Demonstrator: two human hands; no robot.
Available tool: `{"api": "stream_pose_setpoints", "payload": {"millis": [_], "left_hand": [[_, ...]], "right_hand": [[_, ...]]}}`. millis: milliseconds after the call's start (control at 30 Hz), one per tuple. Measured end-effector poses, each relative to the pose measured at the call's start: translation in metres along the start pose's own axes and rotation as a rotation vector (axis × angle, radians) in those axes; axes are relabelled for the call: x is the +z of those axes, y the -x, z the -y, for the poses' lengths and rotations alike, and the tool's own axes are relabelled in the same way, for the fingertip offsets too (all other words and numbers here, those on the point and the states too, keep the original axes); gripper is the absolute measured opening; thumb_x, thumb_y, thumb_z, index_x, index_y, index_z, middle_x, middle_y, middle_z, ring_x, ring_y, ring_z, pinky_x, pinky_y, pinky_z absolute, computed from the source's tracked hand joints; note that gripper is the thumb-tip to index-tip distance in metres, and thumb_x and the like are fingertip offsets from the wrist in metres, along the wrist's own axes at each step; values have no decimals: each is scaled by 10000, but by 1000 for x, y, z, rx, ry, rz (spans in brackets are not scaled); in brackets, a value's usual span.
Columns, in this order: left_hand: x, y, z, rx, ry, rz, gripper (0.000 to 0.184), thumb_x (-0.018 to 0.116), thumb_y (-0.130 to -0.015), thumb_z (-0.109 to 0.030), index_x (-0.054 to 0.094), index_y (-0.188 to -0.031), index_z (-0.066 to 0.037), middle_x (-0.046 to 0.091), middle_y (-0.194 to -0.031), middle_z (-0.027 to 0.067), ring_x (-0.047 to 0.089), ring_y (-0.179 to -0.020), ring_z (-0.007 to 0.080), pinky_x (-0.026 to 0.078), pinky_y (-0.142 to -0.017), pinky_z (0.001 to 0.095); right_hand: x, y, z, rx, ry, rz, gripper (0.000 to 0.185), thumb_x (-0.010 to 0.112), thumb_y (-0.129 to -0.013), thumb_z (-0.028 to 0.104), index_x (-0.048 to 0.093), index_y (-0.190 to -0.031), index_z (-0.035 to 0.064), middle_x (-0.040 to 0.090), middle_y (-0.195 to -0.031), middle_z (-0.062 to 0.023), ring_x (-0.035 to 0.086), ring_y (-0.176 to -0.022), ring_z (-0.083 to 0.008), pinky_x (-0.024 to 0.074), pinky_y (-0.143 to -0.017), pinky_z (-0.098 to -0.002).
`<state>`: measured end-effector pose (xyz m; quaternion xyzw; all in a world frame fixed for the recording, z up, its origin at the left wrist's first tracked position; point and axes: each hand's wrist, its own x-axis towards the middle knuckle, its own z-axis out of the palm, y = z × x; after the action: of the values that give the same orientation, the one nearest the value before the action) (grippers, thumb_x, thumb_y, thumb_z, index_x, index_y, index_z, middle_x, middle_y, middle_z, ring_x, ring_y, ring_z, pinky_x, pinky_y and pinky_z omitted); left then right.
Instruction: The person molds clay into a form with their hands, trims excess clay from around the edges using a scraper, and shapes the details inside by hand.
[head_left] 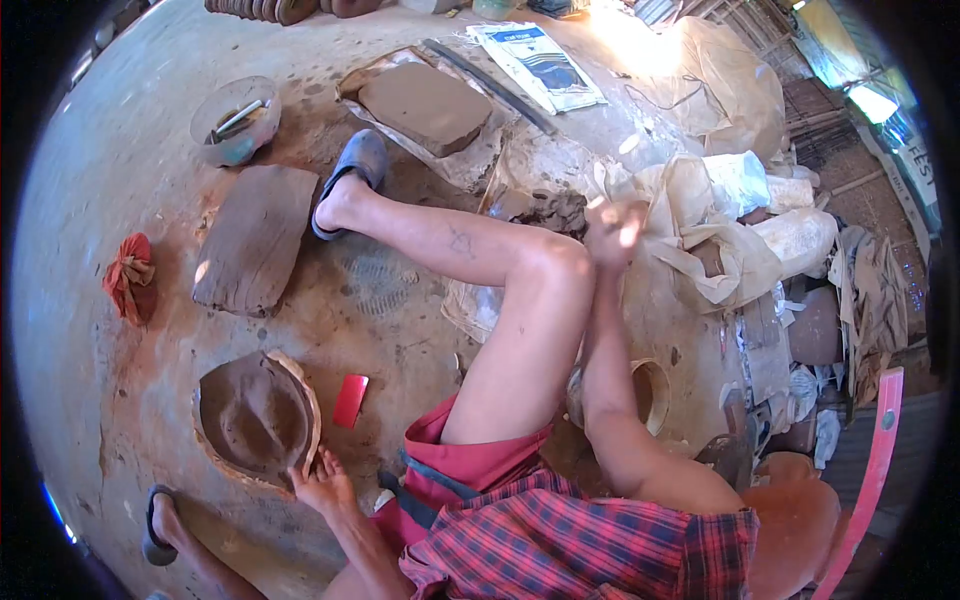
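My left hand rests by the lower right rim of a round mould lined with dark clay, its fingers apart and the fingertips near the edge. My right hand reaches out past my bent knee, beside a lump of dark wet clay and a crumpled pale sack. Its fingers are blurred, and what they hold, if anything, cannot be made out. A small red rectangular object lies on the floor to the right of the mould.
A clay slab lies left of my sandalled foot, another slab beyond it. A plastic bowl holds a stick. Red cloth lies far left, a printed bag at the back, a ring-shaped object beside my right arm.
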<state>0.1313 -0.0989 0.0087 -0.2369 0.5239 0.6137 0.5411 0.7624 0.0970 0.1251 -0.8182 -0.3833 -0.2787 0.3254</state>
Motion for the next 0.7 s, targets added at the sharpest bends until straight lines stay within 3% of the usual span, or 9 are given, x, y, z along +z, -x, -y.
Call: {"api": "stream_pose_setpoints", "payload": {"millis": [67,100,167,200,267,333,467,600,700], "left_hand": [[7,5,-16,26,-23,-157,550,499,-1044,-569,590,-1309,-96,631,-1249,114,618,-1024,211,494,-785,330],[-1,-3,-26,103,-110,-184,541,508,-1047,-544,586,-1332,-91,642,-1261,107,620,-1076,219,508,-828,352],[-34,-40,-56,320,-94,-11,530,532,-1053,-451,562,-1412,-62,627,-1388,101,591,-1288,269,531,-1012,454],[-31,-38,-71,353,-164,25,521,506,-1068,-376,524,-1466,-41,587,-1465,128,543,-1389,312,496,-1124,502],[-52,-75,-93,606,-295,368,467,518,-1048,-247,520,-1459,-27,570,-1434,190,578,-1305,325,514,-1096,507],[-36,-107,-121,674,-311,-80,511,566,-1067,-342,532,-1461,-18,573,-1441,135,576,-1288,300,494,-1087,490],[-29,-153,-180,568,-646,-208,622,497,-1091,-508,627,-1397,18,658,-1340,121,610,-1228,241,504,-1038,395],[13,-119,-217,565,-621,68,566,475,-1110,-451,617,-1425,-4,683,-1308,136,627,-1208,228,499,-1029,377],[-13,-113,-222,572,-585,89,540,465,-1118,-409,563,-1485,-25,682,-1320,148,636,-1204,232,495,-1028,372]], "right_hand": [[39,62,-19,467,-75,412,821,582,-945,673,596,-1418,1,685,-1271,-299,621,-1248,-490,482,-1088,-524],[27,69,-35,267,10,716,876,530,-949,723,591,-1418,-14,681,-1277,-316,615,-1264,-495,481,-1093,-518],[-2,29,-30,158,89,957,911,503,-944,755,596,-1414,-19,626,-1364,-335,588,-1320,-473,475,-1102,-508],[1,9,-27,201,284,1174,624,515,-1054,539,626,-1435,57,595,-1502,-188,526,-1416,-350,405,-1162,-438],[-17,-7,1,400,217,1010,741,507,-1037,599,583,-1461,-4,602,-1468,-239,590,-1334,-327,464,-1104,-445],[-43,-28,46,459,150,799,714,522,-1035,543,577,-1451,-34,621,-1429,-248,632,-1274,-305,504,-1059,-433],[-59,-11,124,-35,-227,517,379,597,-1061,200,639,-1356,-33,685,-1342,-180,677,-1196,-263,545,-998,-371],[-110,138,290,-433,-505,1179,291,725,-961,175,723,-1193,0,746,-1102,-137,701,-1014,-231,537,-947,-343],[-66,270,291,-1191,-549,1360,498,859,-797,198,716,-1257,74,683,-1217,-179,634,-1147,-374,524,-1009,-453]]}}
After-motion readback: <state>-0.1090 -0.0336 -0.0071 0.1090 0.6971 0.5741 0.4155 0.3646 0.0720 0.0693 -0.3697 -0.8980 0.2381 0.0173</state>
